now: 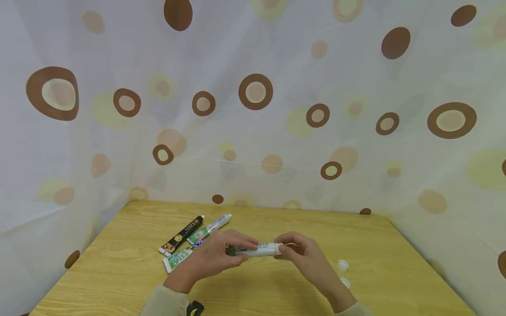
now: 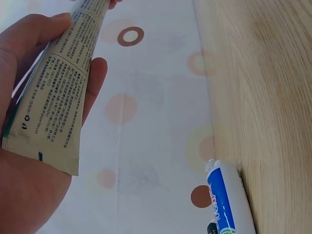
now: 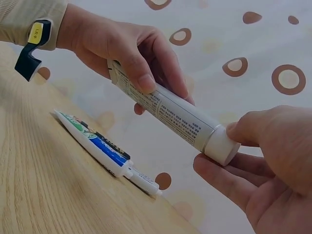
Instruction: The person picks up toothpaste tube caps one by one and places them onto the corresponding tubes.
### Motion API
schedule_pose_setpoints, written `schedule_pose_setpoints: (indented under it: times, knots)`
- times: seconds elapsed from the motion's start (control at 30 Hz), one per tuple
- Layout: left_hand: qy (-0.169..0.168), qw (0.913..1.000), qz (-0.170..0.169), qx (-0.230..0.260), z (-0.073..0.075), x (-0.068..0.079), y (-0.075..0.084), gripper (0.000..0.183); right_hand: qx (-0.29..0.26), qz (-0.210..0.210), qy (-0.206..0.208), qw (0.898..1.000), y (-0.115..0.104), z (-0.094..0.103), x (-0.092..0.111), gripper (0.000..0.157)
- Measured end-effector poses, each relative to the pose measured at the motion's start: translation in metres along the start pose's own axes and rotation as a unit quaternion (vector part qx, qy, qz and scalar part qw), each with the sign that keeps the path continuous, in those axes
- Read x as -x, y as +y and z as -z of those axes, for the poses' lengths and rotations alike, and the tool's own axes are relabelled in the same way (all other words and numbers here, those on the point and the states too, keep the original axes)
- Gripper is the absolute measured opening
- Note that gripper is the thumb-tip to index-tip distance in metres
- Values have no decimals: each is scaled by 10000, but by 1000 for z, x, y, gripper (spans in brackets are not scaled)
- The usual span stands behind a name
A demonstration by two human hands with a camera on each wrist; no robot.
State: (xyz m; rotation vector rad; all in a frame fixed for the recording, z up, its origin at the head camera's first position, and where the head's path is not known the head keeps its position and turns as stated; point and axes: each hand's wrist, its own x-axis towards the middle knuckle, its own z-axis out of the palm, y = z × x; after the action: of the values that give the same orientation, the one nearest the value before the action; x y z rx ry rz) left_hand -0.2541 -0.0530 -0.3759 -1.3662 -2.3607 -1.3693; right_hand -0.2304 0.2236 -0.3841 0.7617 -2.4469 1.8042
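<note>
A white toothpaste tube (image 1: 261,250) is held level above the table, its printed back turned to both wrist views. My left hand (image 1: 215,254) grips the tube's body toward the flat crimped end, thumb on one side and fingers on the other. At the opposite end, my right hand (image 1: 306,256) pinches the white cap (image 3: 222,146) between thumb and fingers. The cap sits at the tube's neck; whether it is loose cannot be seen. Behind the left hand lies a green and blue toothpaste tube (image 3: 100,148), partly hidden in the head view.
A black toothpaste tube (image 1: 182,236) and a green and white one (image 1: 209,229) lie at the left of the wooden table (image 1: 379,245). Two small white caps (image 1: 343,265) rest right of the right hand. A patterned curtain (image 1: 253,145) rises behind the table.
</note>
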Motion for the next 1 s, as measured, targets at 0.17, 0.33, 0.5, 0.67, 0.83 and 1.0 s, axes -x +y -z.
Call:
schedule_pose_setpoints:
  times: [0.17,0.33,0.5,0.67,0.83,1.0]
  knots:
    - [50,9996,-161,-212,-2,-1,-2,29,49,116,-79,9999,2,1,2,31]
    - [34,9997,-170,-186,-3,-2,-2,29,105,222,-132,9996,0,2,3,30]
    - [24,9998,-132,-114,-3,-1,-1,29,141,-11,103,9998,-1,1,3,27]
    - [19,10000,-49,-41,-3,-1,-1,30,-37,-170,76,9998,-1,1,2,31]
    - [85,9998,-179,-62,-2,-2,-1,28,189,-86,32,9998,-2,6,2,35]
    - [115,9997,-199,31,-2,-1,-1,27,90,-17,-97,9999,-3,6,3,31]
